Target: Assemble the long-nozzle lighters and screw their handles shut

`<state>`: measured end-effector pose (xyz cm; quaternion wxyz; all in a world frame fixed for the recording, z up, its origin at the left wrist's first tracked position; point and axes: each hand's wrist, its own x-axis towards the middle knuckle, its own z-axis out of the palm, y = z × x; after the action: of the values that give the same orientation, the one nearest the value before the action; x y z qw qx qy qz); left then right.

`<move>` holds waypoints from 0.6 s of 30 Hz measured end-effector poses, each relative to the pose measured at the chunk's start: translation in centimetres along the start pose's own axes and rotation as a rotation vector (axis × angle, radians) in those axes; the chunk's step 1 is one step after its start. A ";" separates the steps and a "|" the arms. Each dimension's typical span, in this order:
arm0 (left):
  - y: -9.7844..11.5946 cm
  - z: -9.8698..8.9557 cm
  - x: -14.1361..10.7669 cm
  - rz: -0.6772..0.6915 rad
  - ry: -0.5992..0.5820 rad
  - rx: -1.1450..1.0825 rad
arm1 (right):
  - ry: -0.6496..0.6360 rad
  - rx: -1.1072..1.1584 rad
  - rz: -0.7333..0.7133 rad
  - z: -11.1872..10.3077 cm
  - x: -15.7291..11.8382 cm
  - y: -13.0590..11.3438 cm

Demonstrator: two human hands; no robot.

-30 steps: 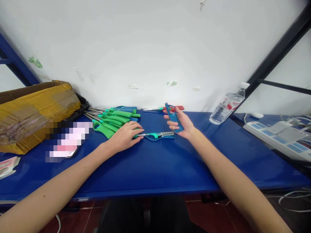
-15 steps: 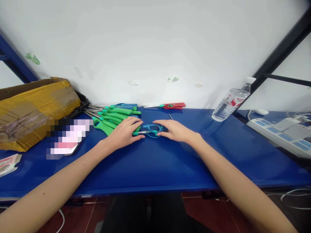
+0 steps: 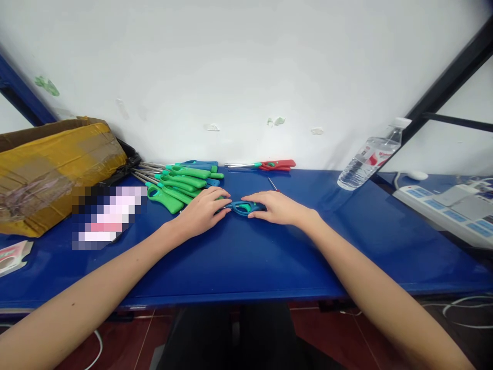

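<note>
Item 1: blue lighter handle (image 3: 246, 207), with turquoise inner part and metal stem, low over the surface (image 3: 231, 267) between the two hands. A moment ago its blue cover half sat askew; that half now lines up with the one beneath, and the inner works are largely hidden. Judged from that, the halves are mated or nearly so; whether they have locked cannot be told.

Item 2: left hand (image 3: 204, 208), thumb and fingers closed in a pinch about the stem end.

Item 3: right hand (image 3: 279, 206), thumb and forefinger pinching the handle's edges.

Item 4: green lighters (image 3: 194, 173), heaped just beyond the left hand, with some blue among them.

Item 5: red lighters (image 3: 277, 165), lying by the wall.

Item 6: thin metal rod (image 3: 272, 184), red at its near end, just beyond the right hand.

Markings: bottle (image 3: 356, 172), tilted in view, its label (image 3: 375, 154) white and red, lettering illegible; card (image 3: 13, 258), far left, red and white, print unreadable; power strip (image 3: 435, 205), blue panels, no brand legible.
</note>
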<state>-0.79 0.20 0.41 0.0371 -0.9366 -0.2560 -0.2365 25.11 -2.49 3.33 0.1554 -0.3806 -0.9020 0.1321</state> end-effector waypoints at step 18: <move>-0.1 0.8 0.0 0.001 0.009 -0.002 | -0.031 0.032 -0.036 0.4 0.0 1.0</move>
<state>-0.47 0.43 -0.24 0.0376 -0.9357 -0.2551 -0.2408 25.58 -1.86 2.66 0.1497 -0.3595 -0.9088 0.1497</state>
